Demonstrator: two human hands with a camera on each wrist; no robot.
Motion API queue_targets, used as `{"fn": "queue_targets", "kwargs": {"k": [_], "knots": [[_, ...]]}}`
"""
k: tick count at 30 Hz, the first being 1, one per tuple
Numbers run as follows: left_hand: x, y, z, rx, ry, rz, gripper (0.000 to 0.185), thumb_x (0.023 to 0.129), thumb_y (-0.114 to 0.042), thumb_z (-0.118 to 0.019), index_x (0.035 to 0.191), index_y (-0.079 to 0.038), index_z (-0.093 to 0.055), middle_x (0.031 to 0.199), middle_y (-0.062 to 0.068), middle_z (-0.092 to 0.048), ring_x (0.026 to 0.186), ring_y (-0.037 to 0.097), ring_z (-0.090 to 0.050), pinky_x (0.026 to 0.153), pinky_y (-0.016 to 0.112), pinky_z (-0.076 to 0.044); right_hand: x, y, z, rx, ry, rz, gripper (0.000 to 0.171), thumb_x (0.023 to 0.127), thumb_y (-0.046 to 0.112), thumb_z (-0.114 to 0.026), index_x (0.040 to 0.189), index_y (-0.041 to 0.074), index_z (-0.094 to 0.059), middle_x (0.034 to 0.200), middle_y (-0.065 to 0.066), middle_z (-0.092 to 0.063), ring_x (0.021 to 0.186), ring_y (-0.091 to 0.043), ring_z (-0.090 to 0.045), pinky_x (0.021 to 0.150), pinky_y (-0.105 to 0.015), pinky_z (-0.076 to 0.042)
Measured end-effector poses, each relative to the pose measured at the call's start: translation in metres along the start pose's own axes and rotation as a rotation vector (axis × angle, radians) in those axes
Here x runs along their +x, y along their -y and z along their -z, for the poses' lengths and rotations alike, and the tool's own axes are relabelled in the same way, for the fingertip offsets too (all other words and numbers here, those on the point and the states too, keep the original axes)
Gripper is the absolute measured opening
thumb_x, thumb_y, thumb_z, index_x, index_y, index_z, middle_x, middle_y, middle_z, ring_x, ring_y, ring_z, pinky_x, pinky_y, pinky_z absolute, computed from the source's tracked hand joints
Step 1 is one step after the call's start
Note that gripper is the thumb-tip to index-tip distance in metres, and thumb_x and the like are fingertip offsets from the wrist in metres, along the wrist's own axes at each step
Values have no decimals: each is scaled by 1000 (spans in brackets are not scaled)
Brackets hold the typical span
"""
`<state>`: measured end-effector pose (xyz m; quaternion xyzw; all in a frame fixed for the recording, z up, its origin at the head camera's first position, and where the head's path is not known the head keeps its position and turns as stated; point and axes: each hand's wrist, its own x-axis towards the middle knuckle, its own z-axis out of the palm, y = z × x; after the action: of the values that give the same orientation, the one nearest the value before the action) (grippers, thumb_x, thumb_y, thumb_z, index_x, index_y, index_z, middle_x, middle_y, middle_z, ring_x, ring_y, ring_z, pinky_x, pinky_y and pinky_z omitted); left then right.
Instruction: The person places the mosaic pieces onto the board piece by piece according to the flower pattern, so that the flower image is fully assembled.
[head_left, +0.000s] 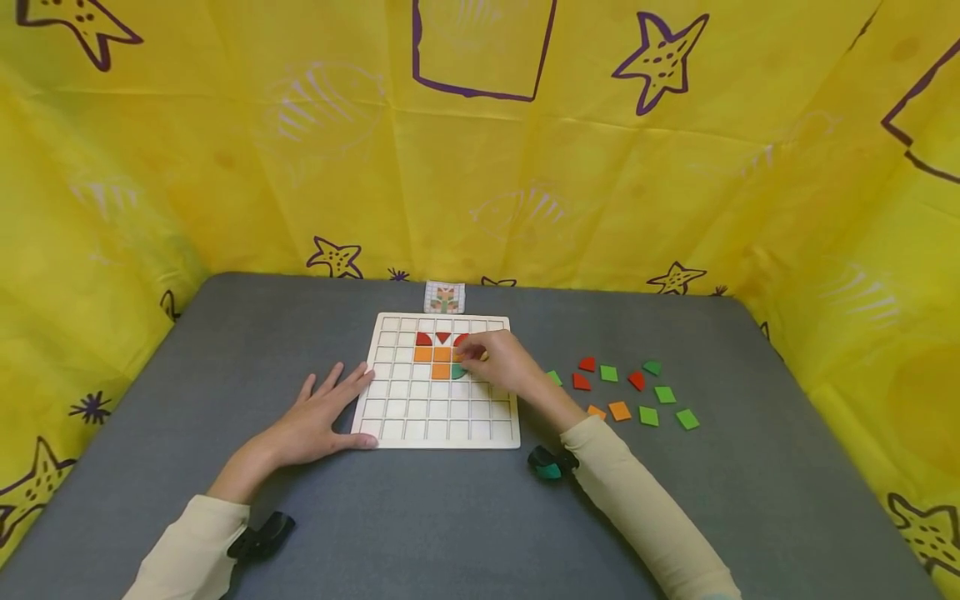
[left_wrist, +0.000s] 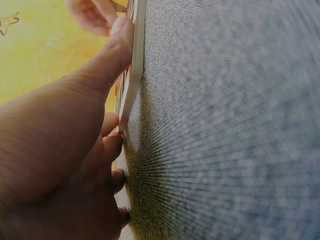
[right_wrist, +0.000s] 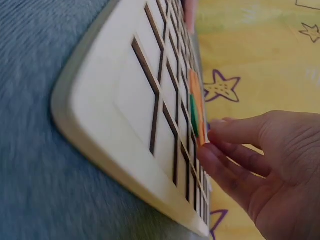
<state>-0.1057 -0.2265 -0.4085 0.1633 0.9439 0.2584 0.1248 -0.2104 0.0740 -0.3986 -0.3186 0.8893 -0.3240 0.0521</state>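
Note:
In the head view a pale wooden grid board lies on the table. My left hand spreads along its left edge, the thumb at the near left corner. The left wrist view shows that thumb on the board's rim. My right hand is over the board with bent fingers, fingertips right at a green quarter-round tile lying in a cell. Nothing shows between the fingertips in the right wrist view. Orange square tiles and red tiles fill cells beside it; the fingers partly cover some.
A small pattern card lies behind the board. To the right, several loose tiles are scattered: green squares, red pieces and an orange square. A yellow cloth with starfish drawings hangs around the grey table.

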Motion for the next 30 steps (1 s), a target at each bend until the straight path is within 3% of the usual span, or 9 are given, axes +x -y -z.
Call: {"fn": "queue_targets", "kwargs": {"k": [15, 21, 30], "knots": [[-3, -1, 3, -11, 3, 2, 104, 77, -59, -73, 155, -8, -27, 162, 17, -18, 146, 48, -3, 110, 68, 6, -31, -36, 38, -3, -89, -88, 14, 89, 5, -71, 102, 2, -74, 91, -6, -72, 82, -19, -66, 77, -34, -56], [-2, -2, 3, -4, 5, 2, 104, 77, -59, -74, 155, -9, -27, 162, 16, -17, 146, 48, -3, 110, 68, 6, -51, -55, 54, 3, -107, -90, 16, 90, 4, -69, 105, 0, -73, 96, -8, -72, 85, -21, -67, 80, -39, -56], [-1, -3, 3, -2, 6, 5, 104, 77, -58, -74, 155, -8, -27, 162, 17, -18, 146, 48, -3, 110, 68, 6, -83, -84, 85, 4, -155, -171, 20, 90, 2, -69, 110, -2, -71, 102, -16, -72, 92, -29, -68, 82, -45, -55]]}}
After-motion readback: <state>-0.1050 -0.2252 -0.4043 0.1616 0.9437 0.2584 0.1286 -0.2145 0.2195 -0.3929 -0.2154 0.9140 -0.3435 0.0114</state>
